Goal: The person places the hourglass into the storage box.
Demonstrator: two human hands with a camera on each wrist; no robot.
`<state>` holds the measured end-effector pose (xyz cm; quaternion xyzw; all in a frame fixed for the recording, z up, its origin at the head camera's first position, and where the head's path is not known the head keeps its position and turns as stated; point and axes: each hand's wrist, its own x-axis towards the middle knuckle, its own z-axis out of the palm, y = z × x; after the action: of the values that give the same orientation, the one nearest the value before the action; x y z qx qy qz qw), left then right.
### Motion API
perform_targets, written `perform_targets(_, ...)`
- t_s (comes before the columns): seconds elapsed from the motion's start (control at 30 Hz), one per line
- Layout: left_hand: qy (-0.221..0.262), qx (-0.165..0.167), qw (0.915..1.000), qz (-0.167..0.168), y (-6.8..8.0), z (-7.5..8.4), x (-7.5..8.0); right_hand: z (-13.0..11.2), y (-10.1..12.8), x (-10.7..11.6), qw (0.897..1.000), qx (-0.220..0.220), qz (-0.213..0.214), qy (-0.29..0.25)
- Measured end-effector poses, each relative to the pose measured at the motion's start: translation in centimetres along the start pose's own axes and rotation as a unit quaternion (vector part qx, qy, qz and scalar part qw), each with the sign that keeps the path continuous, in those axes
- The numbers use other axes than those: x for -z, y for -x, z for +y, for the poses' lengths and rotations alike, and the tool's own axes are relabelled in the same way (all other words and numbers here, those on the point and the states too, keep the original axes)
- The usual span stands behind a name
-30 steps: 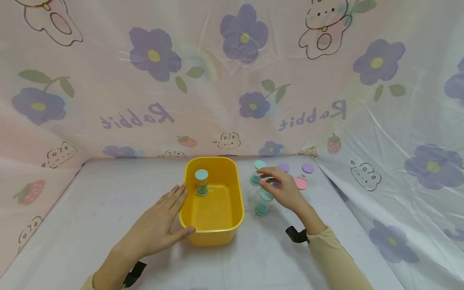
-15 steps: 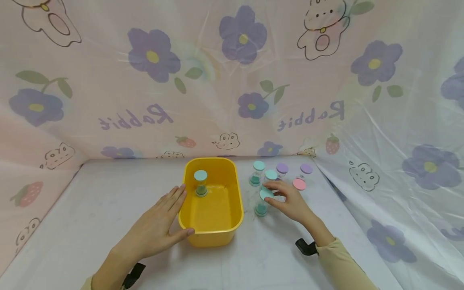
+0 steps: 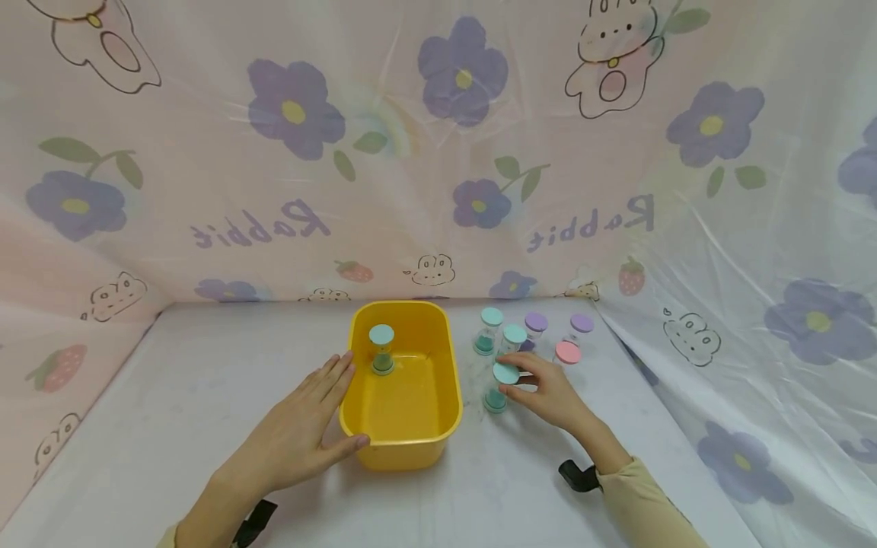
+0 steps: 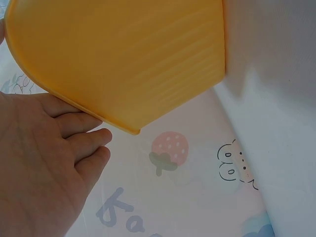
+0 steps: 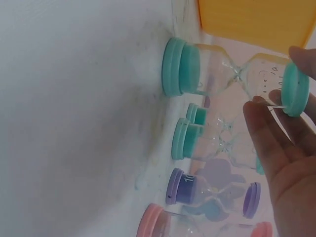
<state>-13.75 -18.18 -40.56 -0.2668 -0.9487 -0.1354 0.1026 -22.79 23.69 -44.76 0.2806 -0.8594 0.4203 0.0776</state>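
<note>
My right hand pinches the teal cap of the nearest sand timer, thumb on one side and fingers on the other. That sand timer stands upright, its green sand in the lower bulb, as the right wrist view shows up close. To the left, a yellow plastic tub holds another upright sand timer with a pale blue cap. My left hand rests along the tub's left rim with straight fingers, its thumb at the front corner.
Behind the pinched timer stand two more teal sand timers, a purple-capped one and a pink-capped one. Another purple cap shows at the far right. A patterned curtain borders the white table.
My right hand has come down and nearer, from over the back timers to the cap of the nearest teal sand timer. The left hand stays on the tub.
</note>
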Motion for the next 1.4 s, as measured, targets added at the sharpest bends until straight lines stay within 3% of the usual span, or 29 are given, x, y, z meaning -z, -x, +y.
perform_targets(0.27,-0.002,0.0,1.0,0.003,0.0,0.0,0.0,-1.9,0.0,0.1,1.0,-0.005,0.004,0.008)
perform_targets(0.5,0.0,0.004,1.0,-0.001,-0.1,0.0,0.0,-0.2,0.1,0.2,1.0,0.005,0.004,-0.001)
perform_targets(0.7,0.001,0.004,1.0,-0.005,-0.1,-0.1,0.1,-0.5,0.1,0.4,1.0,0.011,0.026,-0.006)
perform_targets(1.1,0.005,0.002,1.0,-0.004,0.0,-0.1,0.1,-2.5,-0.7,1.2,0.99,0.103,0.087,-0.028)
perform_targets(1.4,0.003,-0.001,1.0,-0.001,0.1,0.1,0.1,-4.0,-1.9,2.4,0.981,0.146,0.116,-0.052)
